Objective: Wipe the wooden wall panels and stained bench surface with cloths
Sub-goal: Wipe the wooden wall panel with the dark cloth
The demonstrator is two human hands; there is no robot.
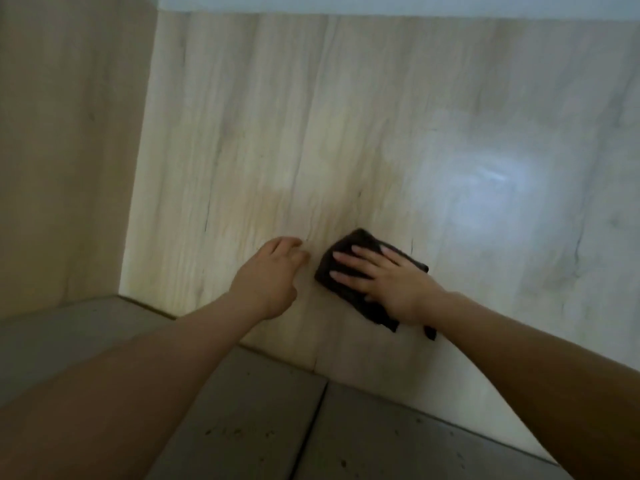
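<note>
Pale wood-grain wall panel (pixel 346 133) fills the view ahead of both hands, meeting a second panel (pixel 69 150) in a corner off to the left; a soft glare sits up and right of the right hand (pixel 388 282). Below the forearms runs the grey table (pixel 263 403), speckled with dark spots. The whole view is blurred. The dark cloth (pixel 349 251) lies flat on the panel under the right hand's spread, straight fingers, its long axis slanting from upper left to lower right, its lower end partly hidden. The left hand (pixel 273 275), fingers relaxed, rests fingertips on the panel just beside it.

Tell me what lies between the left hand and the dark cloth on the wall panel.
Nothing: in the head view, only a bare strip of wooden wall panel separates the left hand from the dark cloth under the right hand.
</note>
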